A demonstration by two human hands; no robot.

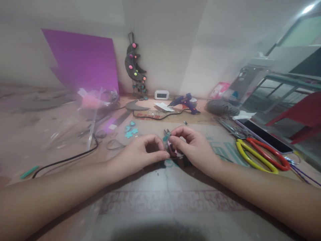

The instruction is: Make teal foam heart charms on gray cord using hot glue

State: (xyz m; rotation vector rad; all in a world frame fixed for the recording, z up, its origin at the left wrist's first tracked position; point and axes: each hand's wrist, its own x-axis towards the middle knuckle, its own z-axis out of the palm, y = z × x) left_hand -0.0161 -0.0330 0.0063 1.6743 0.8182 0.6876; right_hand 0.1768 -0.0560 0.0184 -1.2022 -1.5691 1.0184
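A small teal piece [167,137] is being handled at close range between the two hands, and fine fingertip work on it appears to be the step in hand. It is pinched between the thumb and forefinger of the right hand [198,147], raised a little above the printed work surface [150,204]. The left hand [140,152] is brought in just beside it, thumb and forefinger curled toward each other; whether anything thin, such as a thread, is caught between them cannot be told. The hands are nearly together at the fingertips, with the wrists well apart. For the next move, a light, steady pinch and careful alignment of the two sets of fingertips would seem to be called for, since so small a piece could easily be slipped or twisted. The piece is seen as flat, teal and partly covered by the fingers, so its outline cannot be made out. Small pink-handled snips [173,151] are seen right at the fingertips, their tips pointed away from the person; whether they are held or lying cannot be judged. Flat teal cutouts [128,134], some flower-shaped, are laid beyond the left hand, while a blue glue gun [192,107] is placed beyond the right, and scissors with red and yellow handles [238,146] are set to its right.
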